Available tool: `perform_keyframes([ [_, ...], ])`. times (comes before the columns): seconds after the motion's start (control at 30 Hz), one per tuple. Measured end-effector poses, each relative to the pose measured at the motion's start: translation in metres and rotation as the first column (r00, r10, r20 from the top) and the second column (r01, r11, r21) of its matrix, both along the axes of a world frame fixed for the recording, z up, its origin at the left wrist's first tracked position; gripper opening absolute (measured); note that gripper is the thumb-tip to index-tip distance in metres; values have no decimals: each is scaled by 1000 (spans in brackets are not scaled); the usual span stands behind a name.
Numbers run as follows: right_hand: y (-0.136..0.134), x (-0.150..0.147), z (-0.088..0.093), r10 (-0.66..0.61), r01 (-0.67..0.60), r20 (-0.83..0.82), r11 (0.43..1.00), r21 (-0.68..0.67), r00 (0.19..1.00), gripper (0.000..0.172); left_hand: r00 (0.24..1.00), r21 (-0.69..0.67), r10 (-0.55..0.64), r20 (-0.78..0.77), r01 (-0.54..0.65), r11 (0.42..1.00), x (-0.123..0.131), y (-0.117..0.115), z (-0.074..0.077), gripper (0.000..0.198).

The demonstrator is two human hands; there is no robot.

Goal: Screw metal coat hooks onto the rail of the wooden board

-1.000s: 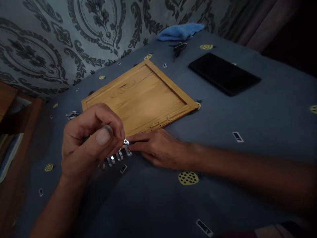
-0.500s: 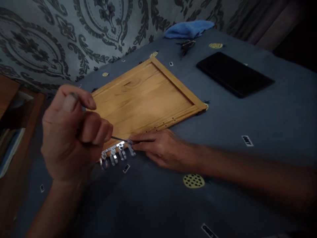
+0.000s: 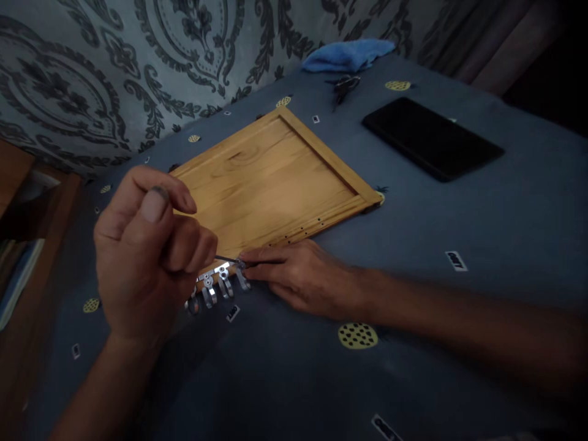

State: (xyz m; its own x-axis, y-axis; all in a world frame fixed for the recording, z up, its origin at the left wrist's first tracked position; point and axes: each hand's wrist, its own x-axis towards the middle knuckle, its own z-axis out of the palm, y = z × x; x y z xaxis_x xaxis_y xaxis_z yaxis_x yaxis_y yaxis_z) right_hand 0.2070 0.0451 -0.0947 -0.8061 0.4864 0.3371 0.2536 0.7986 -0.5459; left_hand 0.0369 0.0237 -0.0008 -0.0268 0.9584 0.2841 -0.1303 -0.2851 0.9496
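Note:
My left hand (image 3: pixel 149 263) is closed in a fist around a screwdriver (image 3: pixel 226 259). Its handle is hidden in my fingers, and only a thin dark shaft shows. The tip meets the top of a silver metal hook (image 3: pixel 243 279) at the near edge of a framed wooden board (image 3: pixel 271 177). The thumb and fingers of my right hand (image 3: pixel 312 275) are pressed together on that same hook. Several matching hooks (image 3: pixel 224 282) line the edge to the left, the leftmost partly covered by my left hand. Small dark holes dot the edge right of my fingers.
The board lies on a blue-grey patterned cloth (image 3: pixel 413 367). Beyond it are a black tablet-like slab (image 3: pixel 432 139), a dark tool (image 3: pixel 344 87) too blurred to name, and a blue cloth (image 3: pixel 349 55). A patterned wall stands behind; a wooden shelf (image 3: pixel 59 202) is at left.
My left fist has shifted right and slightly down, now covering more of the leftmost hook. The screwdriver tip stays at the same hook, and my right hand keeps its place.

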Motion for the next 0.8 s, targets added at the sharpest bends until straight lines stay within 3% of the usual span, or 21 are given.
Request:
perform_keyframes([
  [0.43,0,1,1,-2,1,11,999,33,1000,28,989,-22,-141,-50,140,990,-3,-1,-2,14],
  [0.8,0,-1,-3,-18,18,-6,998,58,1000,28,963,8,-262,-63,263,965,-5,5,-4,18],
])
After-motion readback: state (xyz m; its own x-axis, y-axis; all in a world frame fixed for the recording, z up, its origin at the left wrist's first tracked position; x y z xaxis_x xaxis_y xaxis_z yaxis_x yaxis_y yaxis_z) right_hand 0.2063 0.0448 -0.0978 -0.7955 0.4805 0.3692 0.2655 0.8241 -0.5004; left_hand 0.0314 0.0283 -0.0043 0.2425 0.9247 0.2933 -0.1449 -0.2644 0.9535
